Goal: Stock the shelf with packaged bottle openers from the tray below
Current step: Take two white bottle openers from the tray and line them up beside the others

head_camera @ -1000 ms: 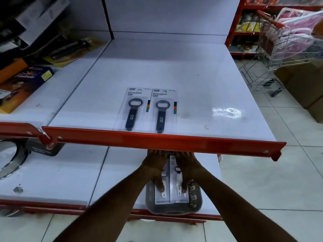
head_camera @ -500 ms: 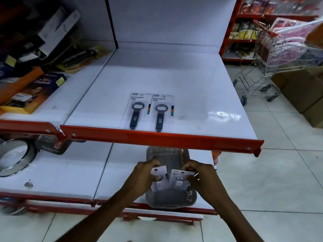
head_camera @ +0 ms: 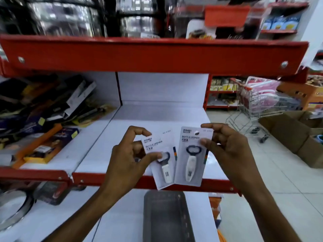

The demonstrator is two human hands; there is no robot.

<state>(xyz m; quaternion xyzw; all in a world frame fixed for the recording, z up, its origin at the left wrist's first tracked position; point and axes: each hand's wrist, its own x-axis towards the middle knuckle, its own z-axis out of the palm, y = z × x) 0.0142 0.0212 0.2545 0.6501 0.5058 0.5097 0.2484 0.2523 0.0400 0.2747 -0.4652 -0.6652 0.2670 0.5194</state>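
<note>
Head view. The picture is being softened by motion blur throughout; the goods on the upper red-edged shelf (head_camera: 153, 53) are not being resolved. Both forearms are being cut off by the bottom edge. The dark grey rectangular plastic tray (head_camera: 167, 217) on the lower white shelf board is also being cropped at the bottom, and its contents cannot be told. Much of the white middle shelf board with red front lip (head_camera: 157, 112) is being hidden behind the hands and cards, so whatever is lying there is not being shown.

Two packaged bottle openers are being held up in front of that middle shelf, above the tray. The left white backing card with white-handled opener (head_camera: 161, 162) is being pinched by the left hand (head_camera: 127, 163), thumb on its face, remaining fingers curled; its upper left corner is being covered by those fingers. Its long axis is being tilted, printed header toward upper left, handle toward lower right. The right white backing card with white-handled opener (head_camera: 191, 158) is being gripped at its upper right edge by the right hand (head_camera: 227, 147), thumb in front, fingers behind. It is being held nearly upright, header up, ring end above handle. The right card's left edge is overlapping the left card. Small print is illegible.

A wire shopping trolley (head_camera: 253, 105) is being seen at far right, blurred.
</note>
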